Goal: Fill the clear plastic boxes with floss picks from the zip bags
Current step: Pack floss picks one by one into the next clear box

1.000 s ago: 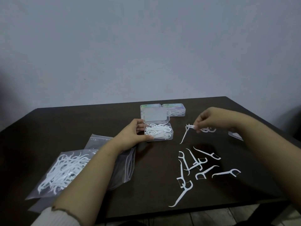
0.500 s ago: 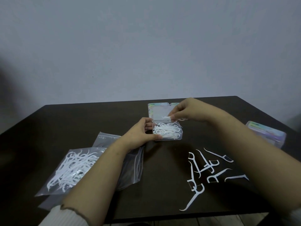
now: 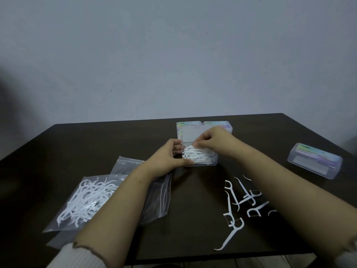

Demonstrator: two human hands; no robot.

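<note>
An open clear plastic box [image 3: 213,163] holding a heap of white floss picks sits mid-table, its lid [image 3: 190,134] raised behind it. My left hand [image 3: 170,156] grips the box's left side, thumb along the front corner. Over the box's back edge, my right hand [image 3: 212,140] pinches floss picks with curled fingers and lowers them onto the heap. A zip bag [image 3: 85,198] full of floss picks lies at the left, partly under my left forearm. Several loose floss picks [image 3: 236,202] lie scattered at the front right.
A closed clear box [image 3: 314,160] sits near the table's right edge. Another clear box [image 3: 222,124] stands behind the open one, mostly hidden by my right hand. A second, flat zip bag [image 3: 160,192] lies under the first. The dark table [image 3: 87,144] ends at a grey wall.
My right hand carried floss picks leftward from above the loose pile to the open box and lowered them onto the heap. My left hand stayed on the box.
</note>
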